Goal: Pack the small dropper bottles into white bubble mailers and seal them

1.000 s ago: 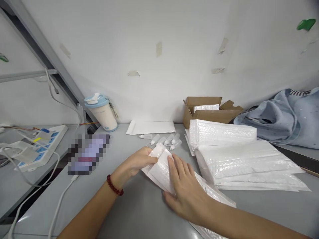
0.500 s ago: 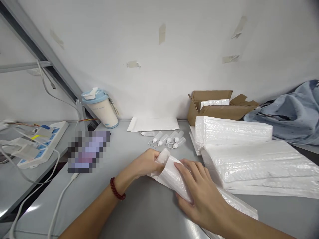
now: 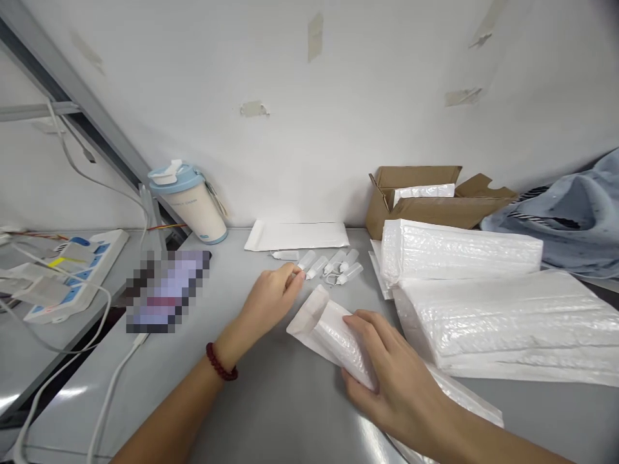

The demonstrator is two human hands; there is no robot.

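Observation:
My right hand is wrapped round a white bubble envelope, whose open mouth faces up and to the left. Beyond the envelope, my left hand has its thumb and forefinger pinched together at the near end of a small clear bottle, in a group of several. Its fingertips partly cover that end, so what lies between them is too small to make out. Other bottles of the group lie just to the right, some with thin loops at their caps.
Behind the bottles lies a flat white envelope. Bubble envelopes are stacked at the right, before a cardboard box and blue cloth. A cup, a blurred-out phone with a cable and a power strip are at the left.
My left hand has come out of the envelope's mouth and moved up and left to the bottles. My right hand still holds the envelope. The view has shifted slightly.

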